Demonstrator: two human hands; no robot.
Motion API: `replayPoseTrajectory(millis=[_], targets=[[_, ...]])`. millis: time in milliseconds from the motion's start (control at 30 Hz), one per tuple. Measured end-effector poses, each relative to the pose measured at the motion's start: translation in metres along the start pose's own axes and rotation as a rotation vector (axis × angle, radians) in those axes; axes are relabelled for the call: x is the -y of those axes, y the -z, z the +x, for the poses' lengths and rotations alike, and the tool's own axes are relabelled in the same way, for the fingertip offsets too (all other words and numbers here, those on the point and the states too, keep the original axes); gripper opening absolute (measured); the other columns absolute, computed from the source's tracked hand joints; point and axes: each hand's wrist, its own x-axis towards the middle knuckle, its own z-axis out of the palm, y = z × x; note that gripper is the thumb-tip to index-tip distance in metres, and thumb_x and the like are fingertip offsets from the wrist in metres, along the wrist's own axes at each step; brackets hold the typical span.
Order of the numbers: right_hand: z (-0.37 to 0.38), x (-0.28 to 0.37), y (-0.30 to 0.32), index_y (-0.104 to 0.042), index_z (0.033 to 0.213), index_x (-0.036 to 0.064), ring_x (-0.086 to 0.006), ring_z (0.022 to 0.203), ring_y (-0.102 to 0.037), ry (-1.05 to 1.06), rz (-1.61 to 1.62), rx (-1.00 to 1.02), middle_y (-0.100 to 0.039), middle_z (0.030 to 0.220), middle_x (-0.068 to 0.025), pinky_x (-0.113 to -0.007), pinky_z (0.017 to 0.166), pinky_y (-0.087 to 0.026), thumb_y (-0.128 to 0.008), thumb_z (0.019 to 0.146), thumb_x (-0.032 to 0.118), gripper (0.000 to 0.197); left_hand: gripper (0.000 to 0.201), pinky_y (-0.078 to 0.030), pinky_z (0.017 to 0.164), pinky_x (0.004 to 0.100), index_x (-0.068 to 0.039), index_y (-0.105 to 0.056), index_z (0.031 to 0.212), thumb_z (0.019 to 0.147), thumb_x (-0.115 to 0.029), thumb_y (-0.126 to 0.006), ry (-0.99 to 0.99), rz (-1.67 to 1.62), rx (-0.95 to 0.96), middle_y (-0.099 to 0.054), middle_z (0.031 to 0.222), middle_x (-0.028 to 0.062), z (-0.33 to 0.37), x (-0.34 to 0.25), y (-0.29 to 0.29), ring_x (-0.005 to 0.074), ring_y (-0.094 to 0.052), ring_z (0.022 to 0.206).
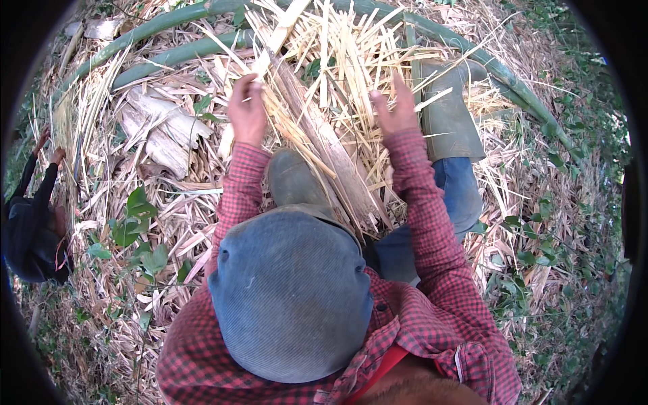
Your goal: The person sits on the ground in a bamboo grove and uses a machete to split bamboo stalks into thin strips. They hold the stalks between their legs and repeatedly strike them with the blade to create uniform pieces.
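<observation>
My left hand [248, 113] is raised with its fingers curled at the lower end of a pale split bamboo strip [287, 25]; the fingertips partly hide the contact. My right hand [397, 111] has its thumb and fingers apart and nothing in its grasp. It hovers over the right side of a loose heap of thin yellowish strips [347, 64]. Between my hands, a weathered brown length of wood [314, 125] slants down toward my body, with more thin strips lying along it.
Long green bamboo stalks [482, 59] arch around the heap's far side. My boots [291, 177] flank the brown wood. A broad dry sheath [165, 128] lies left on the leaf litter. Another person [37, 223] in dark clothing is at far left. Leafy plants [138, 219] grow nearby.
</observation>
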Motion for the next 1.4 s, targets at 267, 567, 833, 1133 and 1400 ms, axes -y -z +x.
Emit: replayPoseTrajectory(millis=[267,567,833,1133,1400], targets=[[-0.057,-0.042,0.143,-0.053,0.116,0.0010,-0.0131,0.078,-0.056,-0.545,0.351,-0.389,-0.059,0.093,-0.0078,-0.023,0.066,-0.046,-0.051,0.087,0.004,0.029,0.029,-0.048,0.075,0.0396,-0.011,-0.057,0.105,0.082,-0.026,-0.056,0.035,0.957,0.006,-0.060,0.098,0.0135,-0.016,0.088,0.066,0.0299,-0.059,0.086],[-0.304,-0.138,0.213,-0.051,0.117,0.0090,-0.0288,0.076,-0.061,-0.953,0.028,0.368,-0.059,0.094,-0.0157,-0.038,0.070,-0.049,-0.053,0.082,0.017,0.035,0.056,-0.037,0.098,0.0369,0.001,-0.045,0.125,0.079,-0.025,-0.065,0.169,0.849,0.347,-0.049,0.126,0.0179,0.002,0.153,0.068,0.0303,-0.047,0.116],[-0.301,-0.096,0.203,-0.046,0.123,0.0113,-0.0359,0.094,-0.055,-1.115,-0.286,0.463,-0.054,0.105,-0.0171,-0.043,0.079,-0.046,-0.053,0.082,0.026,0.044,0.052,-0.044,0.088,0.0458,-0.007,-0.050,0.122,0.080,-0.035,-0.062,-0.040,1.065,0.171,-0.055,0.118,0.0161,-0.016,0.077,0.086,0.0301,-0.053,0.107],[-0.326,-0.219,0.156,-0.047,0.121,0.0099,-0.0366,0.101,-0.053,-0.823,-0.472,0.578,-0.054,0.111,-0.0188,-0.041,0.083,-0.045,-0.037,0.090,0.043,0.046,0.044,-0.046,0.078,0.0447,-0.007,-0.051,0.115,0.084,-0.038,-0.057,-0.314,1.015,0.320,-0.056,0.107,0.0183,0.006,0.018,0.121,0.0362,-0.057,0.093],[-0.271,-0.221,0.138,-0.051,0.109,0.0103,-0.0374,0.101,-0.054,-1.065,-0.415,0.509,-0.053,0.110,-0.0198,-0.049,0.083,-0.044,-0.041,0.088,0.046,0.043,0.043,-0.049,0.072,0.0438,-0.013,-0.052,0.113,0.079,-0.035,-0.064,-0.164,1.083,0.188,-0.059,0.104,0.0163,0.064,-0.004,0.184,0.0318,-0.060,0.089]])
